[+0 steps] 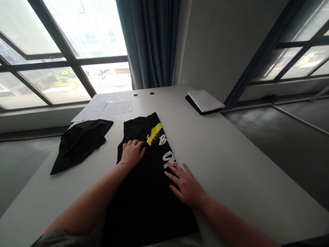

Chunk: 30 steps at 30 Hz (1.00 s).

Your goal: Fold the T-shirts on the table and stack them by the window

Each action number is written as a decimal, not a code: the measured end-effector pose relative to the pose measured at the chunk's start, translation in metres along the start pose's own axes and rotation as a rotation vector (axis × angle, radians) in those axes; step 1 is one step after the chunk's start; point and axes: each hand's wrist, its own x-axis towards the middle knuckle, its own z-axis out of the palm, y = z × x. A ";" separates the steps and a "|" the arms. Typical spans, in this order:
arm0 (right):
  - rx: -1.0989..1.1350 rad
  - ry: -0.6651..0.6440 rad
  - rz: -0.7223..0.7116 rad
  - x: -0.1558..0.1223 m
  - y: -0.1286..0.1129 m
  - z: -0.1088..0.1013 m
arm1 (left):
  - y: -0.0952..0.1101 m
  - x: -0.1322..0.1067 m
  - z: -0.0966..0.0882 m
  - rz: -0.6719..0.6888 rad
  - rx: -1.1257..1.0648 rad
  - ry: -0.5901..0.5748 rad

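Observation:
A black T-shirt [144, 195] with a yellow and white print lies folded lengthwise on the white table [231, 164] in front of me. My left hand [132, 153] rests on its upper part, fingers curled down against the cloth. My right hand [185, 185] lies flat on the shirt's right edge, fingers stretched out and spread, just below the white lettering. Neither hand lifts anything.
A second black garment [79, 144] lies crumpled at the table's left edge. Paper sheets [105, 108] sit at the far left by the window. A white pad on a black folder [204, 101] lies at the far right. A curtain [151, 41] hangs behind.

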 end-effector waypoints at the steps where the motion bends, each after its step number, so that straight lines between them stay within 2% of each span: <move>1: -0.004 0.015 -0.003 -0.001 0.000 0.001 | 0.011 -0.025 0.000 0.034 -0.029 -0.043; 4: 0.005 0.119 -0.017 -0.004 0.001 0.003 | 0.041 -0.091 -0.003 0.092 -0.097 -0.170; 6: 0.017 0.212 -0.004 -0.007 0.002 0.004 | 0.058 -0.126 -0.007 0.123 -0.129 -0.264; 10: -0.023 0.287 0.091 -0.012 0.006 0.003 | 0.086 -0.166 -0.014 0.180 -0.154 -0.349; 15: -0.059 0.287 0.121 -0.014 0.008 0.003 | 0.115 -0.183 -0.017 0.073 -0.140 -0.431; 19: -0.073 0.287 0.123 -0.014 0.005 0.001 | 0.125 -0.191 -0.015 0.031 -0.134 -0.472; 25: -0.091 0.303 0.136 -0.015 0.003 0.002 | 0.122 -0.198 -0.016 0.046 -0.223 -0.497; 30: -0.014 0.348 0.096 -0.002 0.014 0.000 | 0.114 -0.203 -0.024 -0.002 -0.210 -0.544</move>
